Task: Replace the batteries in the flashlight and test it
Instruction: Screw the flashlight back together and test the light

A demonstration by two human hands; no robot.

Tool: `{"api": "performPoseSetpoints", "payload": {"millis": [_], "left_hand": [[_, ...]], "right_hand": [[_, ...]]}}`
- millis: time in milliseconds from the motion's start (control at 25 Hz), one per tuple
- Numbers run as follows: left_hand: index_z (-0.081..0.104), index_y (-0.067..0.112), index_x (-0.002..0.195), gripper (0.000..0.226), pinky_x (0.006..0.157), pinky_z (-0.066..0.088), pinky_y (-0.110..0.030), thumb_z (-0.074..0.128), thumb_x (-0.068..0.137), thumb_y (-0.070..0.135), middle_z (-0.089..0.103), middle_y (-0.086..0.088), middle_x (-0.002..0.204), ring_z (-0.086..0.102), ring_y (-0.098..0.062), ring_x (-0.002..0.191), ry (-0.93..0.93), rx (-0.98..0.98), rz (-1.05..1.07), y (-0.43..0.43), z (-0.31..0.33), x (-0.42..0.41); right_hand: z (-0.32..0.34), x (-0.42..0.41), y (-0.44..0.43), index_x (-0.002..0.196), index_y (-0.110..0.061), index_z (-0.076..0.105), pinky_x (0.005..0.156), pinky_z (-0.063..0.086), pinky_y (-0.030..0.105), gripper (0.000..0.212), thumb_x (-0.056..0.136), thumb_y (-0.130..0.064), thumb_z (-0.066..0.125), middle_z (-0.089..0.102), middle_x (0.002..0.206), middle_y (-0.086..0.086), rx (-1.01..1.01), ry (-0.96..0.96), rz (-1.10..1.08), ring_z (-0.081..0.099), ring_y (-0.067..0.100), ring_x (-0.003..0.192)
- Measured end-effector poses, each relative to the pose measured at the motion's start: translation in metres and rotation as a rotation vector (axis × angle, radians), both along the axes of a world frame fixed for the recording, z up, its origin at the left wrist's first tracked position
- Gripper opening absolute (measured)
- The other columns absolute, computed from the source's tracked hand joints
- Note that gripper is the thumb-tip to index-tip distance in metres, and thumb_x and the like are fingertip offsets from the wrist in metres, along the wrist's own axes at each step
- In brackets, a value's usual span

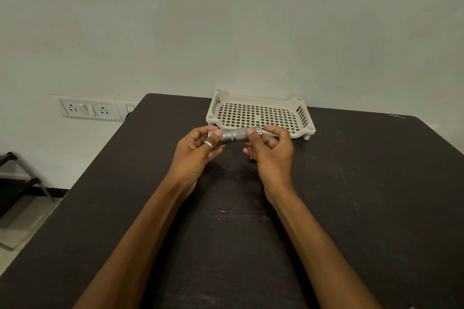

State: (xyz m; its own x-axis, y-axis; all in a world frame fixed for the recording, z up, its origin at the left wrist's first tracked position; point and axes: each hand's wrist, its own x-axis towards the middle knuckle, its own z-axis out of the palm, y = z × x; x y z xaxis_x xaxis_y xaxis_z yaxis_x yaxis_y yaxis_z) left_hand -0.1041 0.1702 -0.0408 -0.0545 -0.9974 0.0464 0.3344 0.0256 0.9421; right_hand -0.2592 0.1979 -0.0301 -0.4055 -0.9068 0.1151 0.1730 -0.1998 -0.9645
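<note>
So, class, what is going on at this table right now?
A person holds a silver flashlight sideways over a dark table, the left hand gripping one end and the right hand pinching the other. It looks assembled, with no loose batteries in view. A white slotted tray sits just behind.

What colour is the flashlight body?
Silver-grey metal with a knurled grip, on the flashlight; head view.

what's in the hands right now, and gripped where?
A small silver knurled metal flashlight, held level by both: left hand grips its left end, right hand pinches its right end.
</note>
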Motion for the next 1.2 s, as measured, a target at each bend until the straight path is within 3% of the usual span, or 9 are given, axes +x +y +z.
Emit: {"api": "performPoseSetpoints", "payload": {"millis": [240, 480, 720, 800, 960, 1080, 1200], "left_hand": [[0.068, 0.015, 0.113, 0.027, 0.084, 0.058, -0.026, 0.074, 0.088, 0.020, 0.077, -0.002, 0.109, 0.072, -0.016, 0.106, -0.002, 0.005, -0.016, 0.004, 0.001, -0.007], [0.068, 0.015, 0.116, 0.030, 0.082, 0.058, -0.025, 0.076, 0.087, 0.016, 0.076, 0.001, 0.109, 0.072, -0.013, 0.106, -0.058, -0.028, -0.026, 0.006, 0.002, -0.007], [0.068, 0.016, 0.116, 0.031, 0.085, 0.059, -0.028, 0.076, 0.086, 0.017, 0.075, 0.000, 0.111, 0.071, -0.015, 0.108, -0.105, -0.036, -0.027, 0.008, 0.005, -0.007], [0.067, 0.015, 0.117, 0.032, 0.089, 0.058, -0.032, 0.073, 0.088, 0.028, 0.074, -0.002, 0.117, 0.069, -0.016, 0.112, -0.075, -0.019, -0.040, 0.009, 0.008, -0.010], [0.053, 0.020, 0.140, 0.078, 0.111, 0.040, -0.038, 0.041, 0.086, 0.075, 0.064, 0.005, 0.137, 0.055, -0.012, 0.130, 0.145, 0.131, -0.073, 0.006, 0.017, -0.004], [0.042, 0.019, 0.150, 0.090, 0.119, 0.028, -0.042, 0.029, 0.087, 0.082, 0.052, 0.002, 0.150, 0.042, -0.016, 0.141, 0.324, 0.180, -0.111, 0.004, 0.017, 0.006], [0.043, 0.018, 0.148, 0.089, 0.121, 0.023, -0.042, 0.033, 0.086, 0.081, 0.048, -0.001, 0.153, 0.036, -0.017, 0.145, 0.429, 0.204, -0.111, 0.004, 0.019, 0.009]], "right_hand": [[-0.003, 0.005, 0.000, 0.110, -0.011, 0.060, 0.074, 0.062, 0.029, 0.026, 0.092, -0.020, 0.075, 0.076, 0.105, 0.011, -0.033, -0.134, -0.081, 0.076, 0.024, 0.097], [-0.002, 0.007, 0.003, 0.121, -0.010, 0.050, 0.074, 0.064, 0.035, 0.035, 0.094, -0.016, 0.072, 0.074, 0.110, 0.013, -0.042, -0.255, 0.011, 0.077, 0.026, 0.094], [-0.002, 0.004, 0.001, 0.113, -0.012, 0.051, 0.074, 0.063, 0.034, 0.035, 0.089, -0.013, 0.078, 0.074, 0.112, 0.013, -0.069, -0.303, 0.016, 0.077, 0.027, 0.096], [-0.003, 0.002, 0.000, 0.110, -0.011, 0.053, 0.074, 0.063, 0.034, 0.035, 0.087, -0.012, 0.080, 0.074, 0.109, 0.013, -0.064, -0.324, 0.012, 0.077, 0.027, 0.096], [-0.002, -0.003, -0.003, 0.105, -0.010, 0.055, 0.072, 0.063, 0.035, 0.034, 0.084, -0.010, 0.082, 0.075, 0.106, 0.014, -0.037, -0.334, -0.013, 0.077, 0.029, 0.094], [-0.001, -0.006, -0.003, 0.104, -0.010, 0.056, 0.070, 0.063, 0.034, 0.033, 0.083, -0.010, 0.082, 0.075, 0.106, 0.017, -0.024, -0.312, -0.011, 0.078, 0.029, 0.092], [0.000, -0.004, -0.002, 0.108, -0.010, 0.055, 0.070, 0.063, 0.034, 0.037, 0.084, -0.010, 0.082, 0.077, 0.101, 0.013, -0.056, -0.298, 0.018, 0.078, 0.029, 0.092]]}}
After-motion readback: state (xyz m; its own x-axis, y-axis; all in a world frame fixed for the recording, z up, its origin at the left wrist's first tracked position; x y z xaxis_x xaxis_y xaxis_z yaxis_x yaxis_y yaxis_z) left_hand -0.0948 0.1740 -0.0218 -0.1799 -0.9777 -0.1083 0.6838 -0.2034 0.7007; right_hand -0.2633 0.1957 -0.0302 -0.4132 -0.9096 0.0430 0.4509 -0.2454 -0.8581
